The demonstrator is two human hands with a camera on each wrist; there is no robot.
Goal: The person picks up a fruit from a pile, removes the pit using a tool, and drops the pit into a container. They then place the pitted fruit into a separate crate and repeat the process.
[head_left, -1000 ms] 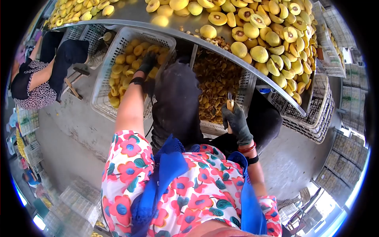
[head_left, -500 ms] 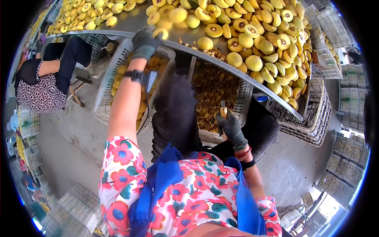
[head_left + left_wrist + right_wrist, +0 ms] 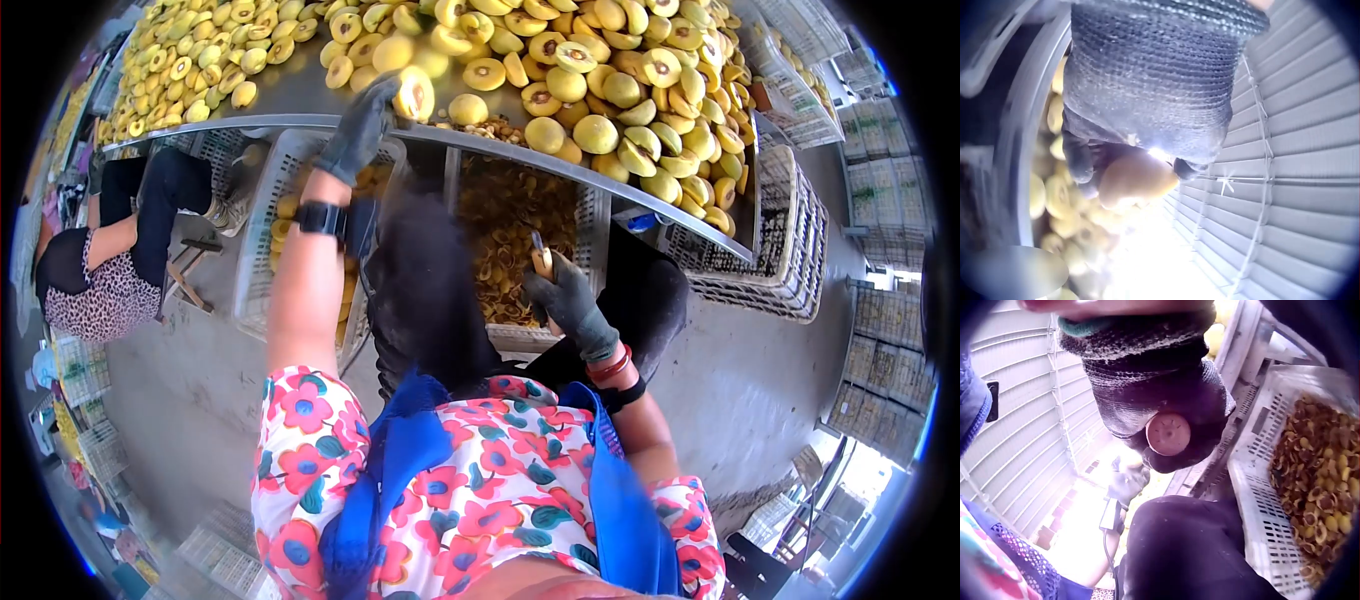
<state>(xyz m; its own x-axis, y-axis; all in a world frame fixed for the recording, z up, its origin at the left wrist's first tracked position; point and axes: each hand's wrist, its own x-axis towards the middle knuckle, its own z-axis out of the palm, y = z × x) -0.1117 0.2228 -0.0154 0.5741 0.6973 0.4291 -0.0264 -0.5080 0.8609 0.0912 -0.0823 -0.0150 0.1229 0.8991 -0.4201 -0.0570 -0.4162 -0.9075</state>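
Observation:
My gloved left hand (image 3: 358, 132) is at the metal table's front edge, gripping a halved yellow peach (image 3: 414, 96) whose cut face and brown centre show in the head view. In the left wrist view the peach (image 3: 1135, 181) sits between the curled fingertips and thumb. Over my lap, my gloved right hand (image 3: 574, 308) grips a short wooden-handled tool (image 3: 543, 260), its narrow metal tip pointing up and away from me. The right wrist view shows the round handle end (image 3: 1169, 434) coming out of the fist.
Heaps of peach halves (image 3: 600, 90) cover the metal table (image 3: 310, 122). Below it stand a crate of peaches (image 3: 262, 240) and a crate of brown scraps (image 3: 1260, 506). Stacked crates (image 3: 790, 240) are at the right. Another person (image 3: 105, 285) sits at the left.
My left hand has risen from the peach crate to the table edge and now holds a peach half. The right hand keeps its grip on the tool, staying over the lap.

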